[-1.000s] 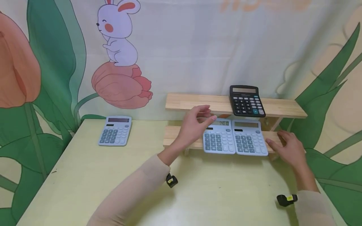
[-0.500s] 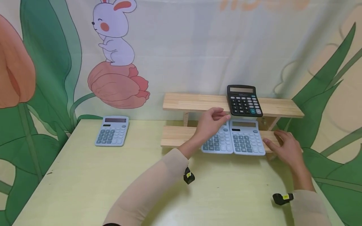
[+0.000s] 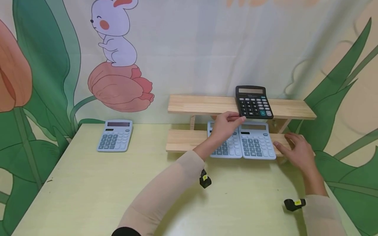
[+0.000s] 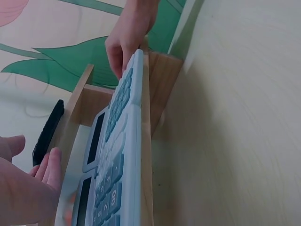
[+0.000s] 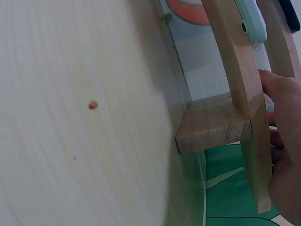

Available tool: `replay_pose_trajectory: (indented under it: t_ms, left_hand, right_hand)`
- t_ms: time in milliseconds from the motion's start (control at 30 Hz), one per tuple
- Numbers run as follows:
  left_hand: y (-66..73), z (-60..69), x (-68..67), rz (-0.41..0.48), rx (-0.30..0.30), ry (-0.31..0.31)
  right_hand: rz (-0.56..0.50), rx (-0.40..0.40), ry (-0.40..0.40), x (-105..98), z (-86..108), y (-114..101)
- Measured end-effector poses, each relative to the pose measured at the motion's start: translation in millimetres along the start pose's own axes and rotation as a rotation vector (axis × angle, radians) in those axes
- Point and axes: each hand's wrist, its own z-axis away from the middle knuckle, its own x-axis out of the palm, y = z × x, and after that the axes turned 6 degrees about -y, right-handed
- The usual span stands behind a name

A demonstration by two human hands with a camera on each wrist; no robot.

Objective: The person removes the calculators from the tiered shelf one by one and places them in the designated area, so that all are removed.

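On the upper wooden shelf, a black calculator (image 3: 255, 102) leans with its keys facing out. My left hand (image 3: 225, 126) is at its lower left corner, fingers loosely extended; in the left wrist view the fingertips reach the black calculator's (image 4: 48, 132) edge, though contact is hard to tell. Two light blue calculators (image 3: 257, 144) (image 3: 234, 151) stand side by side at the lower shelf, the left one partly hidden by my left hand. My right hand (image 3: 299, 152) rests on the lower shelf's right end, thumb beside the right blue calculator; the right wrist view shows this hand (image 5: 289, 146) against the wood.
Another light blue calculator (image 3: 115, 136) lies at the table's back left. The two-tier wooden rack (image 3: 203, 104) stands at the back right of the pale table (image 3: 88, 196). A printed curtain (image 3: 189, 49) with a rabbit and flowers hangs behind.
My left hand has moved right, from above the left blue calculator to the black calculator's lower corner. My right hand stays at the shelf's right end. The head view has shifted slightly.
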Motion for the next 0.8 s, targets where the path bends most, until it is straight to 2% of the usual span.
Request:
replay_pose_trajectory:
  t_ms: [167, 300, 500, 800]
  left_hand:
    - [-1.2, -3.2, 6.1, 0.165, -0.011, 0.014]
    - [-2.5, -5.7, 11.8, 0.275, -0.008, 0.064]
    - [-4.2, -5.0, 16.6, 0.308, -0.01, 0.114]
    - [-3.1, -4.7, 19.7, 0.4, -0.021, 0.131]
  right_hand:
    - [0.003, 0.0, -0.002, 0, -0.9, 2]
    - [0.003, 0.005, -0.004, 1, -1.0, 3]
    - [-0.005, 0.016, -0.014, 1, 0.1, 2]
    - [-0.004, 0.02, -0.018, 0, -0.7, 0]
